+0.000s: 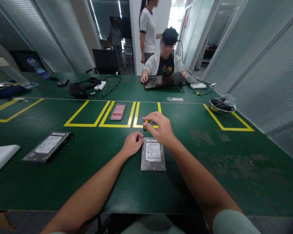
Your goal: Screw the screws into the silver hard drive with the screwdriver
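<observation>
A hard drive (153, 154) with a white label lies flat on the green table in front of me. My right hand (160, 128) pinches a small screwdriver (145, 126) by its yellow and black handle. The screwdriver stands upright, its thin shaft pointing down at the drive's far left corner. At that same corner, my left hand (133, 144) rests on the table with curled fingers and thumb against the drive's edge. The exact contact of the screwdriver tip is too small to make out.
Another hard drive (48, 146) lies on the left, near a white object (2, 157). A pink item (118, 112) sits inside yellow tape markings. Far right stands a metal bowl (222, 105) of dark parts. Across the table a seated person holds a dark screen panel (166, 80).
</observation>
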`<state>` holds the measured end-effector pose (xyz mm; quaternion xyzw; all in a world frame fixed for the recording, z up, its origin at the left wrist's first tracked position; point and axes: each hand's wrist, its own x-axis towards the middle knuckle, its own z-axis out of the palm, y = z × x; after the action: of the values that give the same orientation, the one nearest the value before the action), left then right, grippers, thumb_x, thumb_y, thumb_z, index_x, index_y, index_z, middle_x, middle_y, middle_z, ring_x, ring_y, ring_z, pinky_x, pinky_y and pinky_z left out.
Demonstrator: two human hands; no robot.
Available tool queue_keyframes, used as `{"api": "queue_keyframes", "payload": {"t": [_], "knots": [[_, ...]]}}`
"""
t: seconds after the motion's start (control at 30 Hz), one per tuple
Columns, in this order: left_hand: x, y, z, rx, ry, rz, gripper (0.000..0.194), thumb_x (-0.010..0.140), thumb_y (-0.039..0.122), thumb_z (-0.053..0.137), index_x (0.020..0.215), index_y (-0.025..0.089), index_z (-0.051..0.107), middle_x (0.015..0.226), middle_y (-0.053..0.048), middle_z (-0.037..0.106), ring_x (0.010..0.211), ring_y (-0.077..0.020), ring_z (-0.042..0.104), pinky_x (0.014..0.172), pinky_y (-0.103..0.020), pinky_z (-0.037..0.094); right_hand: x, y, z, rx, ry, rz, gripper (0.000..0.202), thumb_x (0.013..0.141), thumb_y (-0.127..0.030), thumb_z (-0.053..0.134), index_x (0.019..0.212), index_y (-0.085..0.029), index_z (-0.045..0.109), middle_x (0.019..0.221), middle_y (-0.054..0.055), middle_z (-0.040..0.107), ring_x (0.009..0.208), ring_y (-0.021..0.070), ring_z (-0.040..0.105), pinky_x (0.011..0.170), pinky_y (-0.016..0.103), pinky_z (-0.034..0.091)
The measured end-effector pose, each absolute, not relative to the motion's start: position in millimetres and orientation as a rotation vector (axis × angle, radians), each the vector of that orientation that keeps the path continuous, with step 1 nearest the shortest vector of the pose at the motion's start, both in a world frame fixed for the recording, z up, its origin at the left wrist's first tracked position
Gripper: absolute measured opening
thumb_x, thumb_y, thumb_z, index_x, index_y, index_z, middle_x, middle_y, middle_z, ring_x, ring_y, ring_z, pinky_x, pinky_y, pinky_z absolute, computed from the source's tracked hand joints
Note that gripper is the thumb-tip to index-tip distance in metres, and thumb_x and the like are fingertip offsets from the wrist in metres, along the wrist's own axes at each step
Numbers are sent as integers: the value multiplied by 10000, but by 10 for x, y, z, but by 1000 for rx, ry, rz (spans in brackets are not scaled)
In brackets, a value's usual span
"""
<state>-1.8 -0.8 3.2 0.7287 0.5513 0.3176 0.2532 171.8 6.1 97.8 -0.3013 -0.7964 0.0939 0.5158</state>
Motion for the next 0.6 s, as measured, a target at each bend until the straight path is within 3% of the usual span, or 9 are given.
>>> {"api": "queue_keyframes", "payload": {"t": [0.23,0.6], "knots": [[-24,1,16,1980,1497,861,66,807,196,557,829,177,617,710,16,613,685,-149,544,658,-272,387,1717,62,978,-699,-1956,223,186,914,-191,541,1048,-213,668,1029,54,718,960,179,655,865,361,517],[-25,-5,6,1980,1488,872,77,806,203,551,831,178,618,715,17,612,672,-142,542,661,-272,382,1716,65,978,-722,-1930,163,108,894,-237,610,974,-193,666,922,50,689,872,171,633,790,325,508]]}}
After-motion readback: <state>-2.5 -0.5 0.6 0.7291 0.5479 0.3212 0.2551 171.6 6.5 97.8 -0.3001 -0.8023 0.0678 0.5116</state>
